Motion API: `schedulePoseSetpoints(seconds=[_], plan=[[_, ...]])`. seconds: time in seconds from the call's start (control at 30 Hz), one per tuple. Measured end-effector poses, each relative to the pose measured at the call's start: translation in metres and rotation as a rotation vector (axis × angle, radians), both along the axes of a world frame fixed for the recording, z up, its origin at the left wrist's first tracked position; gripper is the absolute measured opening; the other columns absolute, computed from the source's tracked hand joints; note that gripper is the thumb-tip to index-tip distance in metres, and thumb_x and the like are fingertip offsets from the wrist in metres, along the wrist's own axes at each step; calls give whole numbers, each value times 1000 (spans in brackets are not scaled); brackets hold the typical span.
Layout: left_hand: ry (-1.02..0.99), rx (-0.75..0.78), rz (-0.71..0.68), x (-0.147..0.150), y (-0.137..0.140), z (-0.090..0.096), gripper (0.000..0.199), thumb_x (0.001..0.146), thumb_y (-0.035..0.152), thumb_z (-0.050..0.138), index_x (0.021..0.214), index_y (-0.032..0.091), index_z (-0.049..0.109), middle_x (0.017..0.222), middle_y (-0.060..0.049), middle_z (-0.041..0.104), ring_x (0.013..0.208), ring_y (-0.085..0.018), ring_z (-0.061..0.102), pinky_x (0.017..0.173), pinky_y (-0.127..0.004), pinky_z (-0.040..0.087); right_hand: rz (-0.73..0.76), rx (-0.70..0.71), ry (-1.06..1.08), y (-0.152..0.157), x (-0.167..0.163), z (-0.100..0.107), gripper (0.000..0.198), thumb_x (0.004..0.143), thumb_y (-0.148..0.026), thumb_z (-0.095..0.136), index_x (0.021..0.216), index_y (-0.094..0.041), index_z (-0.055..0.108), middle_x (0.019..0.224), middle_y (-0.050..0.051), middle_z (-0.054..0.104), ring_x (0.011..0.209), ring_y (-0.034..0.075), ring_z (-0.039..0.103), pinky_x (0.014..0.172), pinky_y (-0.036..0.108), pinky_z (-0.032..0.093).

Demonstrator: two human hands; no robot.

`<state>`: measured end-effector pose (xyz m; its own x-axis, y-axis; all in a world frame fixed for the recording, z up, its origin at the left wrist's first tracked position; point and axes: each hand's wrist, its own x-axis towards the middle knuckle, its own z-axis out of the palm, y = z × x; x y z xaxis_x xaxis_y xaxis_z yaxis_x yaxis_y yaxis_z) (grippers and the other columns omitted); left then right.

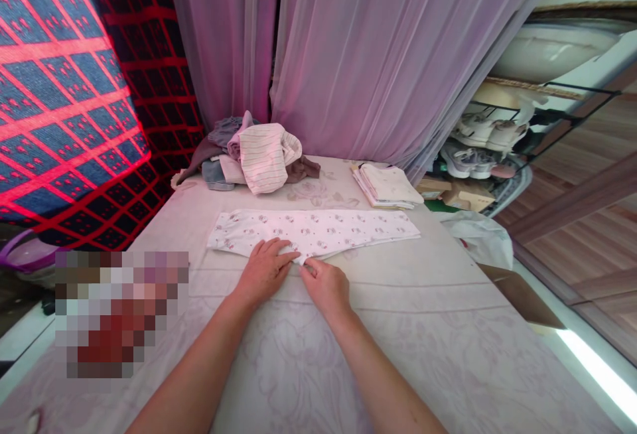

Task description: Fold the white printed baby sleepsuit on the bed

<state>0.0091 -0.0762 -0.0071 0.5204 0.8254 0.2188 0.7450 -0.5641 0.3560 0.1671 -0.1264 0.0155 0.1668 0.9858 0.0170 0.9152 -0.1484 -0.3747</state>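
White pants (343, 227) with a small printed pattern lie folded lengthwise across the bed in front of me. Their waist end is at the left, and the narrower leg end points right. My left hand (267, 267) rests flat on the near edge of the cloth, fingers spread. Close beside it, my right hand (326, 281) pinches the pointed crotch part of the same edge between thumb and fingers.
A heap of loose clothes (263, 158) sits at the back left of the bed (298, 367). A stack of folded clothes (388, 185) lies at the back right. Purple curtains (348, 56) hang behind. To the right stands a rack with shoes (478, 148). A blurred patch covers the left side.
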Motion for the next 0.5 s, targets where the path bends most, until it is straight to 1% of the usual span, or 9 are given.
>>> schedulePoseSetpoints(seconds=[0.07, 0.17, 0.23, 0.37, 0.43, 0.5], plan=[[2, 1, -4, 0, 0, -1, 36, 91, 22, 46, 118, 36, 63, 134, -2, 55, 129, -25, 42, 108, -53, 28, -25, -2, -7, 2, -2, -1, 23, 87, -42, 51, 85, -33, 72, 69, -3, 70, 64, 14, 62, 53, 24, 27], [0, 2, 0, 0, 0, -2, 36, 90, 21, 46, 118, 37, 63, 135, -2, 54, 129, -25, 42, 108, -54, 27, -57, 30, 1, 2, -4, -5, 23, 88, -38, 50, 81, -32, 71, 67, -3, 69, 62, 13, 60, 53, 24, 26], [-8, 1, 5, 0, 0, -2, 36, 90, 21, 46, 118, 37, 63, 135, -2, 54, 129, -25, 42, 109, -54, 26, -11, 62, -3, -1, -3, -7, 23, 88, -34, 50, 76, -30, 70, 64, -4, 67, 59, 12, 58, 53, 24, 24], [-38, -13, 10, -1, 0, -2, 37, 88, 19, 48, 116, 37, 64, 134, -2, 55, 128, -25, 43, 110, -55, 24, 112, 114, -79, -7, 2, -11, 29, 90, -30, 48, 66, -26, 66, 62, -4, 65, 56, 11, 55, 54, 25, 23], [-49, -29, 12, 0, -1, 0, 34, 88, 24, 50, 115, 37, 65, 134, -2, 55, 128, -26, 43, 110, -56, 22, 167, 134, -118, -9, 4, -13, 30, 91, -27, 47, 67, -25, 65, 64, -3, 66, 59, 11, 55, 55, 25, 24], [-52, -46, 19, 1, -2, 2, 29, 89, 33, 52, 114, 37, 65, 133, -2, 55, 128, -27, 43, 110, -58, 21, 223, 157, -157, -10, 5, -15, 29, 91, -24, 45, 70, -24, 65, 66, -1, 66, 62, 12, 57, 58, 25, 26]])
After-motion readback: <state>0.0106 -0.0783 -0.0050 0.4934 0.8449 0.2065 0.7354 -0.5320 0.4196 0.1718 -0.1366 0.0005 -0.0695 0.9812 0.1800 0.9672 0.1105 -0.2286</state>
